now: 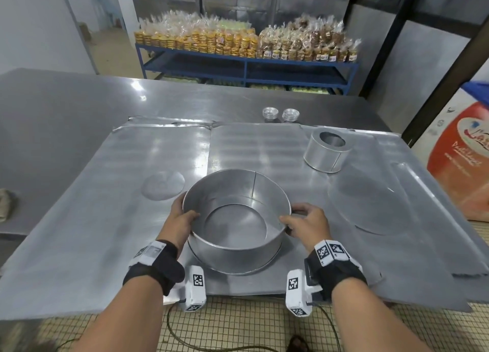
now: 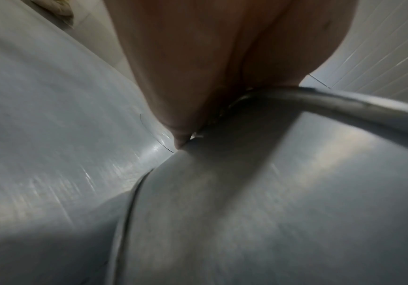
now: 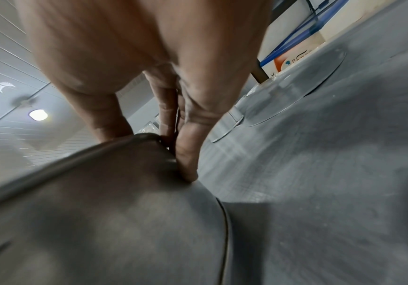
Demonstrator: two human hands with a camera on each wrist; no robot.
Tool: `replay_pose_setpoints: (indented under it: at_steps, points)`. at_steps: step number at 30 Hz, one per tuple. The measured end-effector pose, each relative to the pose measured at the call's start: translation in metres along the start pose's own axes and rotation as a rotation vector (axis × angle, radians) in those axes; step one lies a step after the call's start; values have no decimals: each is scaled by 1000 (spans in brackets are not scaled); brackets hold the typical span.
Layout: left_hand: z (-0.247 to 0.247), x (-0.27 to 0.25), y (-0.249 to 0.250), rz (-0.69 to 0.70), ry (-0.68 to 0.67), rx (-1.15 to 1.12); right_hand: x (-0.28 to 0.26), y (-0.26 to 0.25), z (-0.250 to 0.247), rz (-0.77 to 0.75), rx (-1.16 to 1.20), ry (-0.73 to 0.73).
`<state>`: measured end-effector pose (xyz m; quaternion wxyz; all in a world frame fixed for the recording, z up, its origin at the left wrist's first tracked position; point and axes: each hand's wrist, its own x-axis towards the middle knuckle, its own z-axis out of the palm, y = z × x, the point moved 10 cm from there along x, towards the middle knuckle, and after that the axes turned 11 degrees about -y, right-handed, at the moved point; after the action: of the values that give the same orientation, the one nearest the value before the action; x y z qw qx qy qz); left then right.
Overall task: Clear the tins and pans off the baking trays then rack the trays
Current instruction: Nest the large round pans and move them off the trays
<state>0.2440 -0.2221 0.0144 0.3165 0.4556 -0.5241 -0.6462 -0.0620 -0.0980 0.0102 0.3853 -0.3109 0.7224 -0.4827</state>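
Observation:
A large round metal cake pan stands on the middle baking tray, near its front edge. My left hand grips its left rim, thumb inside. My right hand grips the right rim the same way. In the left wrist view the left hand presses against the pan wall. In the right wrist view the right hand's fingers clamp the pan wall. A smaller tall round tin stands on the tray at the back right. Flat round metal discs lie at the left and right.
Two stacks of small foil cups sit on the steel table behind the trays. A blue shelf unit holds bagged baked goods beyond. An orange-and-white sack stands at the right. A folded cloth lies at the far left.

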Motion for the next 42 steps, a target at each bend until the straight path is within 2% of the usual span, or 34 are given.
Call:
replay_pose_setpoints:
  at_steps: [7, 11, 14, 18, 20, 24, 27, 30, 33, 37, 42]
  points:
    - [2, 3, 26, -27, 60, 284, 13, 8, 7, 115, 103, -162]
    - [1, 26, 32, -232, 66, 704, 24, 6, 6, 170, 115, -291]
    - [23, 39, 50, -360, 44, 984, 31, -1, 3, 207, 56, -433]
    - [86, 68, 86, -311, -17, 1208, 53, -7, -19, 202, -156, -525]
    - [128, 86, 97, -258, -78, 1238, 68, -12, -39, 171, -263, -511]
    - [231, 114, 104, -159, -220, 1293, 100, -8, -102, 168, -508, -394]
    - [308, 124, 91, -90, -340, 1369, 119, 5, -161, 220, -649, -261]
    - [366, 135, 62, -103, -435, 1396, 127, 18, -217, 288, -722, -154]
    - [403, 148, 33, -166, -483, 1361, 130, 32, -269, 353, -733, -63]
    - [426, 166, 0, -248, -495, 1333, 135, 56, -318, 433, -723, 2]
    - [437, 188, -24, -322, -393, 1465, 146, 79, -346, 513, -708, 28]
